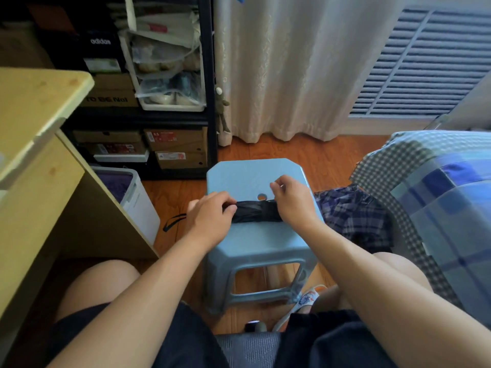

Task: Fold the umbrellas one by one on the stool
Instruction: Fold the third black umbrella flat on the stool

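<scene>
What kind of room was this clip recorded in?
Most likely a bedroom at home: a bed with blue checked bedding on the right, a black shelf stacked with cardboard shoe boxes, a cream curtain, and a pale wooden desk on the left.

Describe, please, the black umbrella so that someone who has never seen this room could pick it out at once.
Find the light blue plastic stool on the wooden floor in the middle of the room. Across its seat lies the black umbrella, rolled into a tight bundle, with the left hand gripping one end and the right hand at the other. Unlike the blue plaid umbrella to its right, it is plain black.
</scene>
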